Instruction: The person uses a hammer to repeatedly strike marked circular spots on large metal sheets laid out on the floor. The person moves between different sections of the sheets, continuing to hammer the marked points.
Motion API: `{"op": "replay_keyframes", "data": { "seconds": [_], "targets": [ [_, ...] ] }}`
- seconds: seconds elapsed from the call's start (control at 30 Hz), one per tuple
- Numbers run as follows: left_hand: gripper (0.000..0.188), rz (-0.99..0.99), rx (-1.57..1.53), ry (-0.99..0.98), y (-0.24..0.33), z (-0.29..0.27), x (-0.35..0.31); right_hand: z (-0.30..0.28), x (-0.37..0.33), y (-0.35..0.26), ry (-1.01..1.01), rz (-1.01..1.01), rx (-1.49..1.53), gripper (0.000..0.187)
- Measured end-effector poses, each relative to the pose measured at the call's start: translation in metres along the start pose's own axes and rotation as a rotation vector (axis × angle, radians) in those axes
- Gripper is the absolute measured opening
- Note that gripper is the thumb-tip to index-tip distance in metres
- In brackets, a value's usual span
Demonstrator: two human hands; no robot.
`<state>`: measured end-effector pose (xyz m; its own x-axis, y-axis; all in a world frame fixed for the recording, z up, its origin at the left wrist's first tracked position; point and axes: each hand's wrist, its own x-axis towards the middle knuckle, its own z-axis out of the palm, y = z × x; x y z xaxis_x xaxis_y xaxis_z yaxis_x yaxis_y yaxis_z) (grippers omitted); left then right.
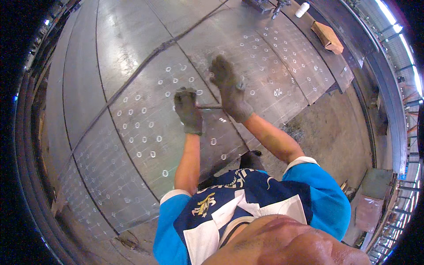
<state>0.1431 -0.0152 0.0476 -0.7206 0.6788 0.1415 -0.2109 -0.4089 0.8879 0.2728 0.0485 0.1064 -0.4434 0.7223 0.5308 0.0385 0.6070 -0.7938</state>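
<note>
Both my hands wear dark grey-brown work gloves above a chalk-marked steel plate (163,115). My left hand (188,109) is closed, with its fingers curled round one end of a short thin metal rod (209,106). The rod runs sideways from it to the heel of my right hand (230,90), where its far end is hidden. My right hand points away from me, up and to the left; its dark fingers run together, so I cannot make out whether they are bent round anything. Small chalk rings lie on the plate around both hands.
A dark cable (154,52) lies across the plates. At the far right are a white spool-like item (302,9), a brown paper package (327,38) and a dark metal tool (279,8). Concrete floor (331,128) shows beyond the plate's right edge.
</note>
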Motion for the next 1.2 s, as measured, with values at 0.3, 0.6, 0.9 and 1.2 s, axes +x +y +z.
{"op": "replay_keyframes", "data": {
  "seconds": [0.3,0.6,0.9,1.2],
  "targets": [
    [0.020,-0.184,-0.515,0.146,-0.036,0.196,0.032,-0.147,0.037,0.209,-0.182,-0.201,-0.829,0.073],
    [0.029,-0.354,0.249,0.269,-0.198,0.266,0.051,-0.285,0.244,0.322,-0.409,0.132,-0.775,0.048],
    [0.026,0.409,1.326,0.104,-0.281,0.247,0.068,-0.330,0.442,0.382,0.119,0.612,0.238,0.062],
    [0.023,0.245,1.203,0.080,-0.222,0.291,0.081,-0.327,0.526,0.433,0.223,0.723,0.354,0.057]
  ]
}}
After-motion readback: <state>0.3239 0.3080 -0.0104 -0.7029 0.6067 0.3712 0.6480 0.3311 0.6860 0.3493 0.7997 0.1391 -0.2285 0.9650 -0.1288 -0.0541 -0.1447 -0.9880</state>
